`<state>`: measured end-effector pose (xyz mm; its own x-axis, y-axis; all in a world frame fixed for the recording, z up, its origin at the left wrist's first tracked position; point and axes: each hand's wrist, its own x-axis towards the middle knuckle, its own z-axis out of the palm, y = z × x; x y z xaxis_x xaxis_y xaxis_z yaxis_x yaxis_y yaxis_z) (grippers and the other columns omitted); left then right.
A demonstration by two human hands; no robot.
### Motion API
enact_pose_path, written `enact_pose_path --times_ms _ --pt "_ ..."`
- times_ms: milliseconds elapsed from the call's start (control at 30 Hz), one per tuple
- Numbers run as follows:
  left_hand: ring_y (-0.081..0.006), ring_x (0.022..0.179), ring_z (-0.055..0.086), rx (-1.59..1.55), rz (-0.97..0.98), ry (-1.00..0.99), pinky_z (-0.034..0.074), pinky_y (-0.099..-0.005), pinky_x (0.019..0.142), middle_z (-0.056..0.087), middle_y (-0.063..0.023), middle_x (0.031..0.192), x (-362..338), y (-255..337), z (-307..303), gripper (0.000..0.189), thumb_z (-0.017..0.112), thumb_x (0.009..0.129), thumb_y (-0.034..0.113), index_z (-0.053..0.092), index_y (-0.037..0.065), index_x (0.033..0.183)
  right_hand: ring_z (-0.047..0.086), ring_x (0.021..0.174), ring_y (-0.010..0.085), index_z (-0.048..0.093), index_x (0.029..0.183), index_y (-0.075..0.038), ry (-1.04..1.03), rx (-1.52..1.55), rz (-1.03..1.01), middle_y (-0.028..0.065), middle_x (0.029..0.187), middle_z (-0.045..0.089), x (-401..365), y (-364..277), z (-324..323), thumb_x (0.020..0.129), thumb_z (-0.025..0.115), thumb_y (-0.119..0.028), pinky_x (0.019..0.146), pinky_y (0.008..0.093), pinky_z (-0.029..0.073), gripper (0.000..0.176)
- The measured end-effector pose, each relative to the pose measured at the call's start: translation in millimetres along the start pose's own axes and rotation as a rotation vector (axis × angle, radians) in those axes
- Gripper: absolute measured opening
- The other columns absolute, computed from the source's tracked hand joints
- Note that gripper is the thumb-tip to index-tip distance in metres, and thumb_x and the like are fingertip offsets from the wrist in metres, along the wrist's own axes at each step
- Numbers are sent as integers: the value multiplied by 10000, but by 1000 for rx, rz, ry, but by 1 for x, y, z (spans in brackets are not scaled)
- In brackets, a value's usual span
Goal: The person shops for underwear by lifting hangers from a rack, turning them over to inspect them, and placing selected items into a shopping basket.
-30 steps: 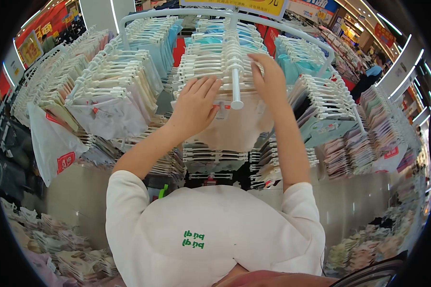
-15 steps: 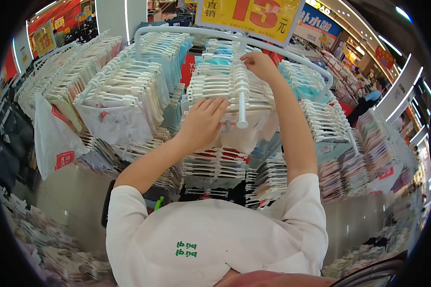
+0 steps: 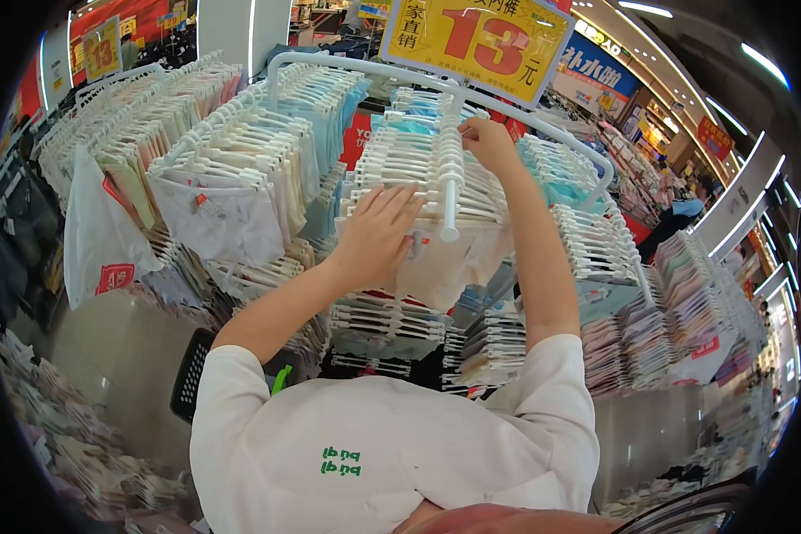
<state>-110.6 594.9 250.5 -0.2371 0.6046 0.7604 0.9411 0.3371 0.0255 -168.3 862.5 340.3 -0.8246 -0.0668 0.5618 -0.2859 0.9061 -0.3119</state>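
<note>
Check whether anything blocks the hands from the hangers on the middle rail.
Nothing visible does. The left hand lies over the front hangers; the right hand is beside hooks farther back on the rail, its contact unclear.

Yellow price sign (image 3: 479, 46) up top; blue banner (image 3: 598, 67) behind, right; white pillar (image 3: 224, 36) left.

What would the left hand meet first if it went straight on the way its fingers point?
The left hand would most likely meet the white hangers just ahead of it; this single view leaves unclear whether it already touches them.
</note>
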Motion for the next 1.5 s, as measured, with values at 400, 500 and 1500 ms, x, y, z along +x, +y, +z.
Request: enact_pose_path --times_ms 400,500,1500 --pt "-313 895 508 -87 -264 206 377 -421 799 519 -130 1002 -182 35 -28 300 584 650 19 574 56 947 584 693 165 620 838 -3 654 133 -55 92 788 623 -130 -135 -33 770 614 -35 671 243 440 75" --pt "-301 845 501 29 -756 138 385 -392 770 504 -102 902 -273 58 -25 246 588 663 49 572 63 908 534 539 230 573 669 -29 351 394 -506 113 624 574 -212 -153 19 699 581 41 563 324 443 77" --pt "-306 753 604 -134 -2165 -74 464 -386 673 621 -167 764 -704 91 -49 285 583 653 136 613 73 930 565 853 313 605 915 -46 -1170 295 -463 145 880 592 -361 -398 510 687 578 -129 755 400 448 244"
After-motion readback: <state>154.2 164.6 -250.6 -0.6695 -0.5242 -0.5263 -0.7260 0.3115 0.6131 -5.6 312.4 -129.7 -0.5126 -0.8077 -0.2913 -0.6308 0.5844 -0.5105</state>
